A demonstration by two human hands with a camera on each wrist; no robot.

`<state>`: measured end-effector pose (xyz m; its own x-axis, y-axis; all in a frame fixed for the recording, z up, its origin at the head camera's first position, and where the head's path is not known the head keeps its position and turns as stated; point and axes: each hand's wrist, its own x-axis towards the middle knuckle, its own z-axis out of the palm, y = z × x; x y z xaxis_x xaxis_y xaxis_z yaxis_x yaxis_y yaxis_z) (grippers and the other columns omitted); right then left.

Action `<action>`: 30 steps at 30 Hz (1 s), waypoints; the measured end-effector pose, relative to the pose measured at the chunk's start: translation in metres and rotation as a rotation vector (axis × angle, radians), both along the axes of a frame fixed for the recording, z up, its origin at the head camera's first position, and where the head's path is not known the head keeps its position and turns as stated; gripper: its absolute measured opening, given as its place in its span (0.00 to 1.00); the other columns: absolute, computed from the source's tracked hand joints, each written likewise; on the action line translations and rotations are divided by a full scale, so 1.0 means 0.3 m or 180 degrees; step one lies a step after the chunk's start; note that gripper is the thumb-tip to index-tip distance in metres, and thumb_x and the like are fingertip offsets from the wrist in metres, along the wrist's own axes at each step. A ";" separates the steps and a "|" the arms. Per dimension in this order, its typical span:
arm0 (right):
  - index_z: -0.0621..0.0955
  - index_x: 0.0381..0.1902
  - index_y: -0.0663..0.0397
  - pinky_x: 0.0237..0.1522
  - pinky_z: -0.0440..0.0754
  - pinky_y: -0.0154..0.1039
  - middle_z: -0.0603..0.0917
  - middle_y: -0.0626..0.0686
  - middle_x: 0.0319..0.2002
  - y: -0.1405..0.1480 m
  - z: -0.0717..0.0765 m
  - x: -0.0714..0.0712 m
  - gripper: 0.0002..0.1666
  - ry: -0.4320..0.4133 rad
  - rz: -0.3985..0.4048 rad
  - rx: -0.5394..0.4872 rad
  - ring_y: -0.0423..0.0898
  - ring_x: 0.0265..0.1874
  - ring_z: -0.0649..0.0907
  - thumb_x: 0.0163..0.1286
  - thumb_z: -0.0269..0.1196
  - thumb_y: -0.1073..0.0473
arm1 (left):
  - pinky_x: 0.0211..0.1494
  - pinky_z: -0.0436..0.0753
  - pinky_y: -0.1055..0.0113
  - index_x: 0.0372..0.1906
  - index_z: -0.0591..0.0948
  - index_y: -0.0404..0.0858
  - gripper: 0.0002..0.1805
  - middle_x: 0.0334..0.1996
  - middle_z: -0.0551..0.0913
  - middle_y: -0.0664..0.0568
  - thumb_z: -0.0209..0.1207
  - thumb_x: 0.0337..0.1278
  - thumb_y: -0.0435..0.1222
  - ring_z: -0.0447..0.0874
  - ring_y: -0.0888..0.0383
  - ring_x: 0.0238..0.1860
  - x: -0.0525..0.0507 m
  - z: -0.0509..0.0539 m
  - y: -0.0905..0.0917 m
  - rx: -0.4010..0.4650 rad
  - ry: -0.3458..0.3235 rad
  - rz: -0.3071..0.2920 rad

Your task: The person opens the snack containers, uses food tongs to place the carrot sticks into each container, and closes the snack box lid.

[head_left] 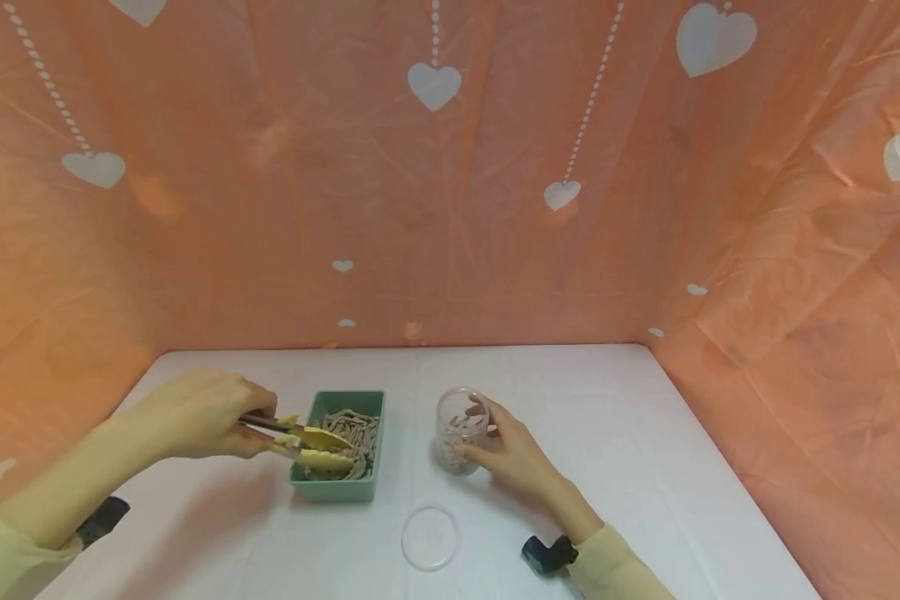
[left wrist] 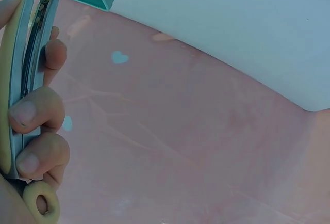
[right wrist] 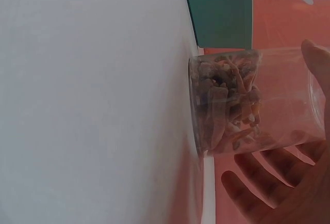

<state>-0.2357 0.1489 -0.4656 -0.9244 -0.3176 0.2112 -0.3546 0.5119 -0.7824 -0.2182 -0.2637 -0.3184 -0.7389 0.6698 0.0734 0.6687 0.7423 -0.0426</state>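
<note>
Left hand (head_left: pixel 213 414) grips tongs (head_left: pixel 322 439), cropped in left-wrist view | right hand (head_left: pixel 513 452) curled round jar (head_left: pixel 453 442)

Head view faces down (wrists' closer)

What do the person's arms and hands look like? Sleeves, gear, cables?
Left sleeve and right sleeve: plain pale yellow, long. A small black device sits at each cuff: left device, right device. Left hand and right hand: bare, no gloves. No cables visible.
</note>
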 end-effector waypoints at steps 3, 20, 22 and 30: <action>0.67 0.78 0.51 0.59 0.78 0.56 0.80 0.53 0.64 -0.001 -0.001 -0.001 0.47 0.0010 -0.0007 0.0013 0.54 0.56 0.82 0.66 0.75 0.48 | 0.23 0.65 0.70 0.24 0.78 0.59 0.13 0.20 0.70 0.76 0.75 0.47 0.48 0.64 0.73 0.20 -0.001 -0.002 -0.006 0.0024 -0.0020 0.0017; 0.67 0.78 0.52 0.60 0.78 0.57 0.80 0.53 0.63 0.000 -0.001 -0.001 0.48 -0.0015 0.0007 -0.0020 0.55 0.57 0.82 0.66 0.75 0.48 | 0.24 0.66 0.69 0.26 0.78 0.63 0.14 0.21 0.71 0.79 0.75 0.48 0.50 0.64 0.74 0.21 0.011 -0.019 -0.039 0.0167 0.0024 0.0176; 0.67 0.78 0.52 0.60 0.78 0.57 0.80 0.53 0.63 0.000 0.000 0.000 0.48 -0.0021 0.0005 -0.0016 0.54 0.57 0.82 0.66 0.75 0.48 | 0.25 0.66 0.68 0.26 0.78 0.63 0.13 0.22 0.71 0.79 0.76 0.48 0.50 0.64 0.74 0.22 0.012 -0.020 -0.045 0.0190 0.0028 0.0217; 0.67 0.78 0.52 0.60 0.78 0.56 0.80 0.52 0.63 -0.001 -0.003 -0.001 0.48 0.0008 -0.0001 0.0015 0.53 0.56 0.82 0.66 0.75 0.48 | 0.25 0.67 0.67 0.29 0.81 0.64 0.13 0.21 0.71 0.78 0.77 0.46 0.51 0.65 0.74 0.22 0.016 -0.025 -0.066 0.0356 0.0180 0.0339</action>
<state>-0.2361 0.1487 -0.4664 -0.9240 -0.3184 0.2119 -0.3564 0.5157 -0.7791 -0.2135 -0.2835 -0.3260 -0.7979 0.5732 0.1866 0.5848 0.8111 0.0089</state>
